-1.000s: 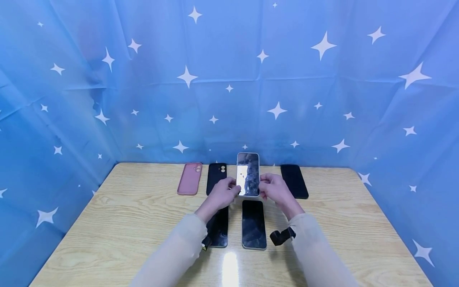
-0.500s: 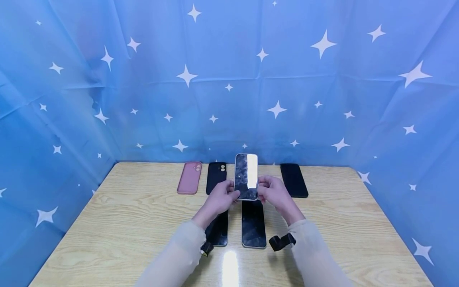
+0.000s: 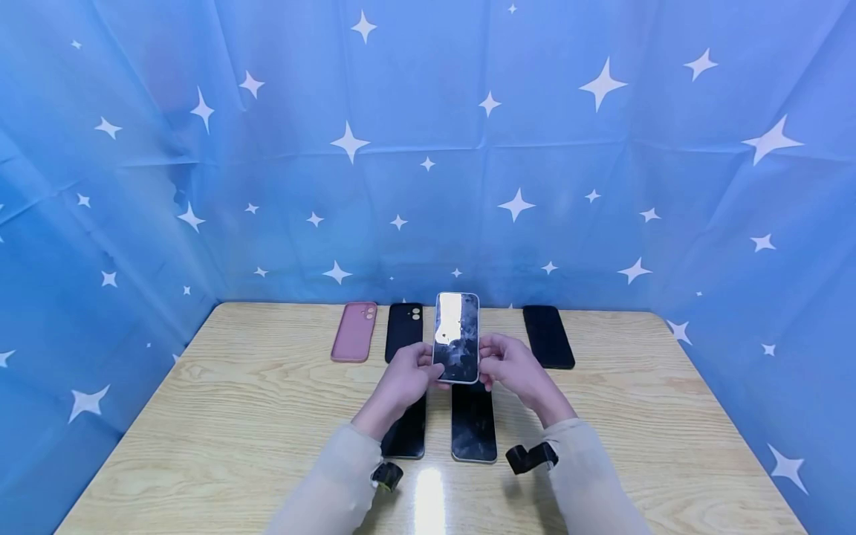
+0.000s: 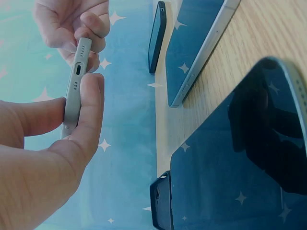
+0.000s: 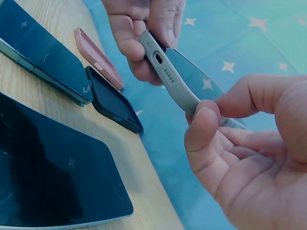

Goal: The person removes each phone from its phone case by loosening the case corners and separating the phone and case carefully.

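Observation:
Both hands hold a smartphone [image 3: 457, 334] in a pale grey case, screen up, above the table. The left hand [image 3: 404, 377] pinches its lower left corner, thumb on the screen side and fingers behind. At the lower right edge, the right hand [image 3: 518, 369] pinches the case rim between thumb and fingers. The case's bottom edge, with a port opening and small speaker holes, shows in the left wrist view [image 4: 78, 72] and the right wrist view [image 5: 168, 72]. Below the hands lie a dark-screened phone [image 3: 473, 427] and, left of it, another phone [image 3: 408, 427].
Along the back of the wooden table [image 3: 221, 416] lie a pink phone case [image 3: 354, 333], a black phone case [image 3: 403, 327] and, at right, a flat black phone-shaped thing [image 3: 548, 338]. A blue star-patterned curtain [image 3: 428, 208] stands right behind the table.
Both hands have brought the phone lower, nearer the body and slightly left, so it now overlaps the top of the phone below. The screen's reflection has shifted. The other things stay put.

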A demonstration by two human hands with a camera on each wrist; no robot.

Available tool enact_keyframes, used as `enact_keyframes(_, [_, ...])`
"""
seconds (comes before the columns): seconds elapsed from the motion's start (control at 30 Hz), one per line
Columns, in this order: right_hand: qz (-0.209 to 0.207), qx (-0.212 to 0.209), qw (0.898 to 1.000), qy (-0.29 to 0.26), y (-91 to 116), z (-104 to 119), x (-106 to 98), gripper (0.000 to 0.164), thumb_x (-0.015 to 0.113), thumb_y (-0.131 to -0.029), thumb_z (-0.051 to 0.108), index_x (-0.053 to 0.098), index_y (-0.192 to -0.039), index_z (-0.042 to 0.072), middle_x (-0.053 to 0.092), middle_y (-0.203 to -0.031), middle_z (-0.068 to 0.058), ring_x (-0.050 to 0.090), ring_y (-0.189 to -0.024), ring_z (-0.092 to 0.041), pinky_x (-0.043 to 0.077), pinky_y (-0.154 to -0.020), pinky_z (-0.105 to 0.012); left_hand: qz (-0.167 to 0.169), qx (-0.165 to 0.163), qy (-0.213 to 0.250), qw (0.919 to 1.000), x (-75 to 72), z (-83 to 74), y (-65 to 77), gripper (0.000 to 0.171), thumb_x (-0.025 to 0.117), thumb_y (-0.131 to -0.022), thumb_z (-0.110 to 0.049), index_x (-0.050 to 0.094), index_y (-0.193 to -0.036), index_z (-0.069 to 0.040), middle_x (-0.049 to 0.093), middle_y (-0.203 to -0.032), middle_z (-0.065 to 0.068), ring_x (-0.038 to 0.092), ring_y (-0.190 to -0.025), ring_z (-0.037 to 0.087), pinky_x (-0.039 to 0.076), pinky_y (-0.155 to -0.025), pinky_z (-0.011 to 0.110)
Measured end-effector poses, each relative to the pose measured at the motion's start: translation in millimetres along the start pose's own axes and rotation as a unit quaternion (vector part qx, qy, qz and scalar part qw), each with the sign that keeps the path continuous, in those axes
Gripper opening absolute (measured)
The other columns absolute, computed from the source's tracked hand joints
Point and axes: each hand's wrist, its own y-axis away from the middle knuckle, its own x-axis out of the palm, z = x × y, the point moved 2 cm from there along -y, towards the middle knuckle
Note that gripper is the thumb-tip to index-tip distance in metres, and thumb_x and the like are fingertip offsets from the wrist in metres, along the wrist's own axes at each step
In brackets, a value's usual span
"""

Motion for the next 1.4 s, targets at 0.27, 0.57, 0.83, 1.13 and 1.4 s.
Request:
enact_keyframes(0.27, [0.002, -0.001, 1.0, -0.008, 1.9, -8.6, -2.1, 0.02, 0.052, -0.095, -0.002, 0.057, -0.111, -0.011, 0.06, -0.084, -0.01, 0.059, -0.071, -0.021, 0.06, -0.06, -0.033, 0.003, 0.016, 0.021, 0.9997, 1.1, -0.3, 6.3, 0.017, 0.054, -0.101, 0.007, 0.054, -0.117, 0.013, 0.06, -0.091, 0.011, 0.071, -0.088, 0.044, 0.061, -0.09, 0.055])
enact_keyframes(0.57, [-0.056, 0.015, 0.998, -0.018, 4.1, -11.0, -1.8, 0.028, 0.053, -0.106, 0.01, 0.061, -0.124, -0.01, 0.067, -0.091, -0.011, 0.064, -0.075, -0.021, 0.063, -0.07, -0.035, -0.001, 0.016, 0.024, 0.9996, 4.3, -0.9, 12.0, 0.025, 0.054, -0.098, 0.012, 0.052, -0.122, 0.016, 0.055, -0.091, 0.01, 0.062, -0.072, 0.02, 0.061, -0.086, 0.057])
enact_keyframes(0.83, [-0.089, 0.009, 0.996, -0.009, -2.5, -2.0, -14.1, 0.039, 0.052, -0.109, 0.015, 0.056, -0.136, -0.012, 0.069, -0.099, -0.015, 0.068, -0.073, -0.017, 0.065, -0.077, -0.044, 0.017, 0.023, 0.02, 0.9994, 8.7, -0.4, 20.8, 0.021, 0.054, -0.097, 0.013, 0.053, -0.118, 0.015, 0.055, -0.085, 0.007, 0.062, -0.071, 0.02, 0.063, -0.083, 0.056])
enact_keyframes(1.13, [-0.102, -0.008, 0.995, -0.005, -10.0, 3.5, -26.7, 0.032, 0.051, -0.11, 0.014, 0.062, -0.126, -0.011, 0.065, -0.085, -0.007, 0.066, -0.072, -0.015, 0.065, -0.076, -0.044, 0.035, 0.025, 0.026, 0.9988, 10.8, 2.0, 23.8, 0.024, 0.052, -0.097, 0.016, 0.053, -0.121, 0.016, 0.06, -0.09, 0.01, 0.064, -0.075, 0.017, 0.062, -0.083, 0.058])
enact_keyframes(1.4, [-0.089, -0.017, 0.996, 0.005, -10.1, 7.0, -27.8, 0.033, 0.05, -0.109, 0.011, 0.061, -0.128, -0.013, 0.066, -0.083, -0.009, 0.068, -0.07, -0.014, 0.065, -0.07, -0.032, 0.055, 0.011, 0.029, 0.998, 11.2, 2.7, 24.8, 0.022, 0.05, -0.093, 0.02, 0.051, -0.114, 0.012, 0.03, -0.076, -0.001, 0.038, -0.066, 0.014, 0.064, -0.084, 0.053])
